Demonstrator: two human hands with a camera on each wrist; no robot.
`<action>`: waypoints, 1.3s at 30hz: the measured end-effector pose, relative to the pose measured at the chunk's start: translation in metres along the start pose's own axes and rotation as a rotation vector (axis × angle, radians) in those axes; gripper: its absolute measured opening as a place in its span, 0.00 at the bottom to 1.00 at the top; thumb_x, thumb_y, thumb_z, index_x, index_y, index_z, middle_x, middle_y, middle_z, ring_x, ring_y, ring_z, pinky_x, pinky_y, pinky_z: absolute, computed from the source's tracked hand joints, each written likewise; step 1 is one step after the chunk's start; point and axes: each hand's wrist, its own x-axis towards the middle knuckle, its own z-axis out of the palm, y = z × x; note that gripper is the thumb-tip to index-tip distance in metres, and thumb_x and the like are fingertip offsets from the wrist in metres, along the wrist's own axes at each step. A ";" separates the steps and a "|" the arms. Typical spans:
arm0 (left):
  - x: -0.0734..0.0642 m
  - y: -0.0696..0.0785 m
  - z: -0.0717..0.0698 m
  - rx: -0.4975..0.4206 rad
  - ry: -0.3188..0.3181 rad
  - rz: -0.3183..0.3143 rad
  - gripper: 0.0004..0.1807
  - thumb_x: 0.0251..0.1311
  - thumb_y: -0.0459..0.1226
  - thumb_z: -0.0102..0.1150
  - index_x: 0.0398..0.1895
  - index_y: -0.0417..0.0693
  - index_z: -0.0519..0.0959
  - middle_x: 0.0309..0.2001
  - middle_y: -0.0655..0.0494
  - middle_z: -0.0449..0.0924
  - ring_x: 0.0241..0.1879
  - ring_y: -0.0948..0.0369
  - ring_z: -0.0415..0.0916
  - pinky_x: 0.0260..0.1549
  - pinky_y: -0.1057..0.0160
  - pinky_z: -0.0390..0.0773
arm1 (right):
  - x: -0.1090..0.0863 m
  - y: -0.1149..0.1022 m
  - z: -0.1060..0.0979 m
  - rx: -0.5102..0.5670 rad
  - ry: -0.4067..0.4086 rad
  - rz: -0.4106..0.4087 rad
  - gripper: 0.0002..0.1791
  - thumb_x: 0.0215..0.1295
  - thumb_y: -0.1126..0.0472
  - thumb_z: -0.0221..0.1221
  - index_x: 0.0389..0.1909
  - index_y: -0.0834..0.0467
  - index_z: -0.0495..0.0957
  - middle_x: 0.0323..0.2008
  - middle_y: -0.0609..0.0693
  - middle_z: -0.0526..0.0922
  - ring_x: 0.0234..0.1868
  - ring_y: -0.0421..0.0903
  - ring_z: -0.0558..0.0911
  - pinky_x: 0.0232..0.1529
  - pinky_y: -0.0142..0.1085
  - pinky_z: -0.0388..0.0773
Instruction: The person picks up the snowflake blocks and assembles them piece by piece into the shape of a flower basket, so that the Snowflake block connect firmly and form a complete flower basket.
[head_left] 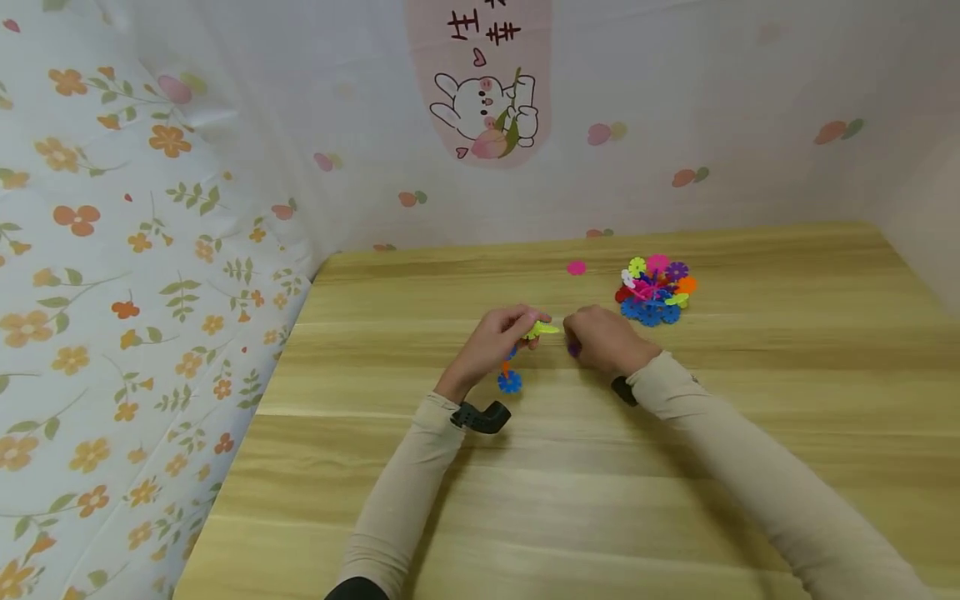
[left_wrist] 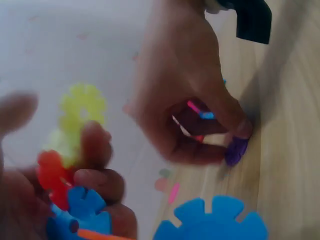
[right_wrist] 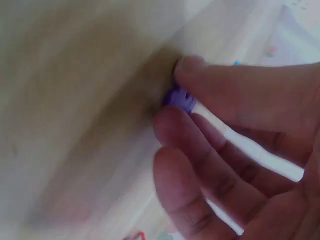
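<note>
In the head view my left hand grips a chain of slotted, flower-shaped plastic discs. Its yellow disc sticks out above the fingers in the left wrist view. Below it come a red disc, a blue disc partly behind other pieces, an orange disc seen edge-on, and another blue disc. To the right of the chain, my right hand pinches a purple disc between thumb and fingertips, low by the tabletop. Fingers cover much of the purple disc.
A heap of mixed-colour discs lies on the wooden table, beyond my right hand. One loose pink disc lies left of the heap. Patterned cloth stands along the table's back and left sides.
</note>
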 end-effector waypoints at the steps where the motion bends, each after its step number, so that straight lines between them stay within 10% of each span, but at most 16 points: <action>1: 0.000 0.000 0.002 0.029 -0.005 0.019 0.20 0.69 0.49 0.44 0.51 0.46 0.77 0.34 0.47 0.76 0.24 0.50 0.67 0.19 0.67 0.64 | 0.000 0.000 0.001 0.031 -0.017 -0.004 0.07 0.50 0.71 0.64 0.26 0.60 0.76 0.23 0.49 0.74 0.26 0.45 0.73 0.26 0.37 0.71; 10: 0.001 0.008 0.015 0.243 -0.057 0.174 0.16 0.63 0.44 0.55 0.51 0.49 0.76 0.38 0.60 0.76 0.29 0.63 0.68 0.27 0.67 0.72 | -0.019 0.019 0.000 0.287 -0.094 -0.072 0.08 0.51 0.72 0.65 0.25 0.56 0.78 0.23 0.44 0.76 0.26 0.42 0.72 0.29 0.37 0.72; 19: -0.001 0.011 0.022 0.323 -0.151 0.163 0.21 0.62 0.43 0.57 0.49 0.44 0.58 0.28 0.54 0.69 0.26 0.64 0.66 0.25 0.70 0.69 | -0.044 0.012 -0.011 0.556 0.230 -0.159 0.07 0.59 0.69 0.61 0.29 0.53 0.77 0.29 0.46 0.80 0.28 0.42 0.78 0.27 0.37 0.76; 27: 0.001 0.008 0.026 0.409 -0.174 0.248 0.15 0.64 0.44 0.53 0.49 0.48 0.68 0.27 0.56 0.76 0.21 0.62 0.74 0.23 0.71 0.73 | -0.054 -0.001 -0.018 0.451 0.488 -0.245 0.09 0.53 0.71 0.65 0.31 0.54 0.80 0.30 0.42 0.79 0.28 0.38 0.78 0.25 0.33 0.76; 32: 0.000 0.007 0.024 0.514 -0.151 0.291 0.22 0.63 0.47 0.53 0.57 0.48 0.72 0.48 0.60 0.77 0.38 0.71 0.72 0.39 0.72 0.73 | -0.058 -0.006 -0.017 0.454 0.526 -0.263 0.10 0.51 0.71 0.66 0.32 0.54 0.82 0.30 0.41 0.79 0.27 0.37 0.77 0.27 0.30 0.77; 39: -0.004 0.004 0.023 0.371 -0.231 0.250 0.23 0.66 0.44 0.49 0.60 0.44 0.70 0.53 0.58 0.75 0.41 0.68 0.71 0.43 0.71 0.71 | -0.058 -0.006 -0.015 0.619 0.466 -0.248 0.08 0.52 0.72 0.65 0.31 0.57 0.82 0.27 0.46 0.81 0.22 0.42 0.79 0.23 0.32 0.78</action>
